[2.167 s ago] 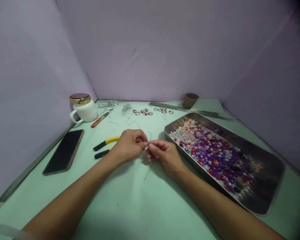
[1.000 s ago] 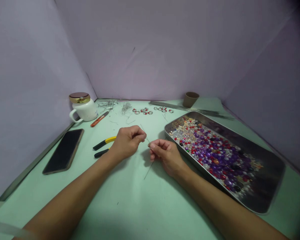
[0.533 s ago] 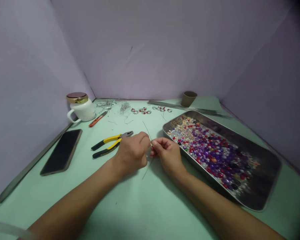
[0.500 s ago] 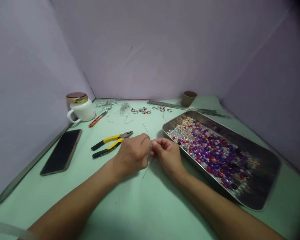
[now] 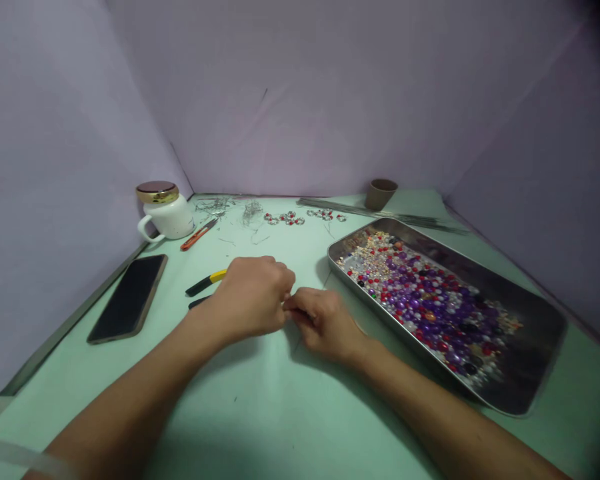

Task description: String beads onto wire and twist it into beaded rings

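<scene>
My left hand is closed, its fingertips pressed together over the middle of the table. Against it, my right hand pinches with thumb and forefinger. Between them the two hands grip a thin wire, of which only faint ends show past the fingers; the gripped part is hidden. Pliers with yellow and black handles lie partly behind my left hand, their jaws out of sight. Right of my right hand stands a metal tray holding many purple, red, white and gold beads.
On the left are a phone, a white mug with a gold-rimmed lid, and orange thread snips. Along the back lie tangled wire bits, red-beaded wire rings, a bundle of straight wires and a brown cup.
Both hands have shifted slightly left, and my left hand now covers the pliers' jaws. My right hand has turned with its back more upward. The wire's ends show less.
</scene>
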Demonstrator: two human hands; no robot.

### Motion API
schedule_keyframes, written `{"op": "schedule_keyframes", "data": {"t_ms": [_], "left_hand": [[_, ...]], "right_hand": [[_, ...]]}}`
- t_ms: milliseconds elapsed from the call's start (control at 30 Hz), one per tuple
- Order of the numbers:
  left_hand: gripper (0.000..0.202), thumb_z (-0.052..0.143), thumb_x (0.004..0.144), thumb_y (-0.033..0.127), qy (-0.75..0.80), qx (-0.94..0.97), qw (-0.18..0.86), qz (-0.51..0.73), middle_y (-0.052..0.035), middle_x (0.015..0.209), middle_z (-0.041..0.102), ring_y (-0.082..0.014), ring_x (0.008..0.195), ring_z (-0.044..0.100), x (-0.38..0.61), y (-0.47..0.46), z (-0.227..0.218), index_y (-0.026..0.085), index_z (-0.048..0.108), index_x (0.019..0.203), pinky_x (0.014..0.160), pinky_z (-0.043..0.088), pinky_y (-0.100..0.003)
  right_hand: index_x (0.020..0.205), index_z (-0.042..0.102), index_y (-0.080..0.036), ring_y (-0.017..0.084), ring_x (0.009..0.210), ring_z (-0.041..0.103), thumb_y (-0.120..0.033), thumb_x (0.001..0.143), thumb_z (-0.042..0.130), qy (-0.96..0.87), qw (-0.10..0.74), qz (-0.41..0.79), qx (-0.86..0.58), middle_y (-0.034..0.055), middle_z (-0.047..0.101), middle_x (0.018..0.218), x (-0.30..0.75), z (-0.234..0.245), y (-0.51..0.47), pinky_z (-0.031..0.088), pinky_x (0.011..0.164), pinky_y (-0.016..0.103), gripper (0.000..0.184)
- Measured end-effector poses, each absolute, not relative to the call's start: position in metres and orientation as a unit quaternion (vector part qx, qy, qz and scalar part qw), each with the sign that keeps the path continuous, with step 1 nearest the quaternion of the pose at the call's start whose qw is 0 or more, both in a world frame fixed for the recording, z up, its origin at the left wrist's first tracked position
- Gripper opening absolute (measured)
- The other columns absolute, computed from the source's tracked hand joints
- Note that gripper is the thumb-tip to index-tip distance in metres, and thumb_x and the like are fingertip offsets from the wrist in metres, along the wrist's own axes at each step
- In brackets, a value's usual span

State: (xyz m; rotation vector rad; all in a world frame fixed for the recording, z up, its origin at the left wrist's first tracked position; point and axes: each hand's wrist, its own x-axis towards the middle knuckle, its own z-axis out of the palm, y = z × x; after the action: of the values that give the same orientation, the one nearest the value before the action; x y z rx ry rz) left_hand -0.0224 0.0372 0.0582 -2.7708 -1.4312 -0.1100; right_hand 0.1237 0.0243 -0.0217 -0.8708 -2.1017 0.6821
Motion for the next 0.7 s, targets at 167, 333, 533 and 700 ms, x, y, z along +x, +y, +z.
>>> {"op": "schedule_keyframes", "data": {"t_ms": [167, 333, 533, 700], "left_hand": [[0.010, 0.048, 0.061, 0.016, -0.469, -0.829, -0.301, -0.054, 0.0026, 0.053, 0.054, -0.0108, 0.052, 0.045, -0.039, 0.053, 0.057, 0.018, 0.057, 0.056, 0.049, 0.032, -0.023], [0.005, 0.051, 0.057, 0.015, -0.500, -0.719, -0.455, -0.162, 0.0049, 0.046, 0.046, -0.0071, 0.045, 0.037, -0.032, 0.059, 0.041, 0.014, 0.054, 0.054, 0.044, 0.029, -0.020], [0.009, 0.054, 0.062, 0.021, -0.579, -0.662, -0.402, -0.256, 0.0023, 0.050, 0.053, -0.0090, 0.049, 0.045, -0.023, 0.063, 0.030, 0.014, 0.057, 0.056, 0.049, 0.035, -0.022], [0.028, 0.053, 0.070, 0.032, -0.585, -0.741, -0.199, -0.263, -0.0026, 0.085, 0.065, -0.0144, 0.068, 0.054, -0.021, 0.056, 0.037, 0.020, 0.063, 0.093, 0.062, 0.041, -0.028]], "right_hand": [[0.067, 0.061, -0.019, 0.011, 0.053, 0.048, -0.013, 0.074, 0.049, -0.779, 0.367, 0.414, -0.296, -0.0013, 0.057, 0.059, 0.124, -0.014, 0.021, 0.036, 0.051, 0.023, 0.015], [0.063, 0.055, -0.017, 0.009, 0.045, 0.045, -0.020, 0.073, 0.053, -0.626, 0.422, 0.559, -0.343, -0.0031, 0.051, 0.050, 0.119, -0.011, 0.017, 0.035, 0.044, 0.021, 0.011], [0.065, 0.056, -0.016, 0.009, 0.044, 0.049, -0.024, 0.071, 0.059, -0.537, 0.516, 0.528, -0.408, -0.0031, 0.053, 0.050, 0.117, -0.018, 0.024, 0.038, 0.044, 0.021, 0.011], [0.064, 0.057, -0.015, 0.008, 0.043, 0.051, -0.029, 0.064, 0.067, -0.415, 0.548, 0.591, -0.422, -0.0015, 0.057, 0.054, 0.118, -0.022, 0.034, 0.044, 0.045, 0.022, 0.017]]}}
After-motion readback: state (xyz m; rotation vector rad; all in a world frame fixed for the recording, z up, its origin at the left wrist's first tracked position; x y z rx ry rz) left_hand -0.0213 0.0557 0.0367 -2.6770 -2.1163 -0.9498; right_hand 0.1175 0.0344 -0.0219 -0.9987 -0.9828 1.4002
